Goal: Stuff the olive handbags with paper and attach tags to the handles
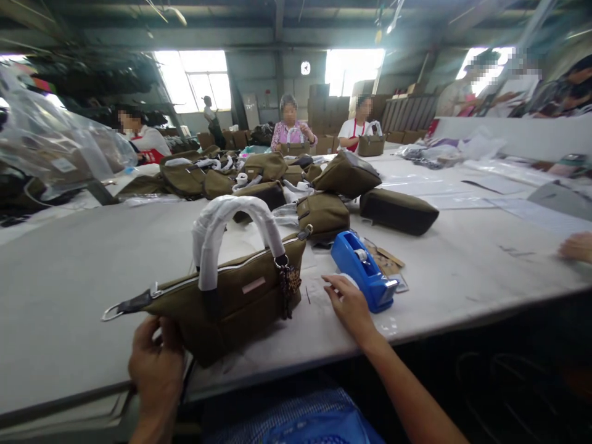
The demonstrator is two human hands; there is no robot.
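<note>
An olive-green handbag stands on the table before me, its two handles wrapped in white film. A silver zip runs along its top, and a dark charm hangs from a ring at the right handle. My left hand grips the bag's lower left end, with thumb and fingers closed on the fabric. To the right of the bag, my right hand hovers over the table with fingers loosely bent and apart. Just beyond it sits a blue tape dispenser. Something white, partly hidden, shows behind those fingers.
Several more olive bags are heaped across the middle of the white table. Brown card tags lie beside the dispenser. Clear plastic and flat sheets cover the right side. Co-workers sit opposite; another person's hand rests at far right.
</note>
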